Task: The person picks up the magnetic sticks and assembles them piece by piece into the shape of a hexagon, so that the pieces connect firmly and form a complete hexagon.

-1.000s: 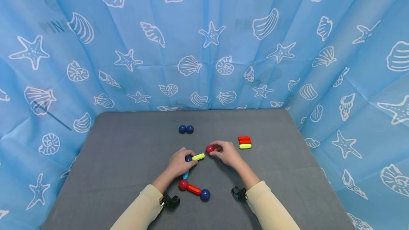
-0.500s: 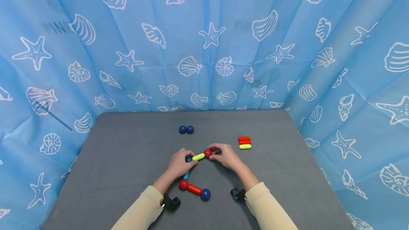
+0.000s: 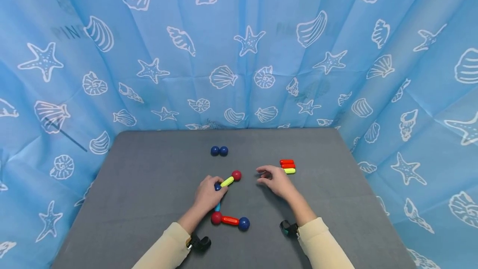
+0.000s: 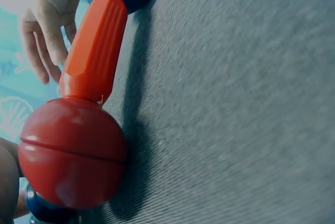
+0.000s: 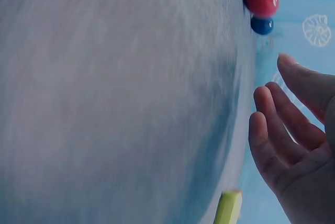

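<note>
My left hand [image 3: 208,194] pinches a blue ball [image 3: 218,187] in a chain of toy building balls and rods on the table. From that ball a yellow rod [image 3: 227,182] runs to a red ball [image 3: 236,175]. A light blue rod [image 3: 218,206], partly hidden by the hand, leads down to another red ball [image 3: 216,218]. There a red rod [image 4: 94,51] joins it to a blue end ball [image 3: 244,223]. Over the table to the right, my right hand [image 3: 276,181] is apart from the chain, fingers loosely bent and holding nothing, as the right wrist view also shows.
Two loose blue balls [image 3: 223,150] lie side by side toward the back of the grey table [image 3: 160,157]. Just beyond the right hand are two red rods [image 3: 287,162] and a yellow rod [image 3: 290,171], stacked close together. A blue shell-patterned curtain [image 3: 179,78] surrounds the table's back and sides.
My right hand brought the red ball to the yellow rod's end, let it go and moved right. The yellow rod and its red ball have swung slightly; the left hand stays on the blue ball.
</note>
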Motion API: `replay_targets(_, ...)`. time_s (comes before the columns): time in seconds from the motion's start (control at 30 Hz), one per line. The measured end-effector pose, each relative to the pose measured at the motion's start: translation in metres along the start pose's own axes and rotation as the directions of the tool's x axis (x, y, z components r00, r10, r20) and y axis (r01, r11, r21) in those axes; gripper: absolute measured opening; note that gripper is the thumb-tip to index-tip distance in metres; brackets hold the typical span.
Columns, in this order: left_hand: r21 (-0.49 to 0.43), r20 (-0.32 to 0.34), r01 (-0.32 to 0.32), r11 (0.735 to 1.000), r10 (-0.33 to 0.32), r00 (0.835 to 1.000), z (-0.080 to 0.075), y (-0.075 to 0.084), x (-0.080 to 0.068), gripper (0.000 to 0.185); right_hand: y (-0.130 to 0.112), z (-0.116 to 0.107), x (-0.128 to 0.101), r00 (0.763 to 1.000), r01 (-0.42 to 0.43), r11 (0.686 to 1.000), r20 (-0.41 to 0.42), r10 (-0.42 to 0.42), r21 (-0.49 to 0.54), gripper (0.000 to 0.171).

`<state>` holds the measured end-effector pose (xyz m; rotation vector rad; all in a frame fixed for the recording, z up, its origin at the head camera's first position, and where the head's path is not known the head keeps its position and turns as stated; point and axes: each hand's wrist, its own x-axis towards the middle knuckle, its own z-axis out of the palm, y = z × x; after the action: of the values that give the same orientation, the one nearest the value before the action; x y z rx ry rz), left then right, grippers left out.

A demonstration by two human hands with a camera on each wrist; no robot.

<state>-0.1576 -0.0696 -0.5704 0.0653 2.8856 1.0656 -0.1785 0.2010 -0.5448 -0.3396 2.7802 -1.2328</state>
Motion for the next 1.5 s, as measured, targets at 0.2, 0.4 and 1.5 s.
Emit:
replay_targets(0.2,0.077,0.015,0.007,0.997,-0.008,1.000,-0.004,0.004,-0.003,0.027,0.012,-0.021,-0.008,0.996,0.031,0.998,-0.077,-0.035,-0.047,0.035)
replay_targets(0.4,0.152,0.067,-0.106,0.983,0.097,0.993,-0.008,0.005,0.010,0.033,0.025,-0.036,-0.010,0.978,0.040,0.989,-0.198,-0.068,-0.140,0.034)
replay_targets(1.5,0.081,-0.013,-0.131,0.988,0.133,0.991,0.007,-0.001,0.010,0.030,0.040,-0.049,-0.023,0.978,-0.196,0.889,-0.149,0.145,-0.414,0.027)
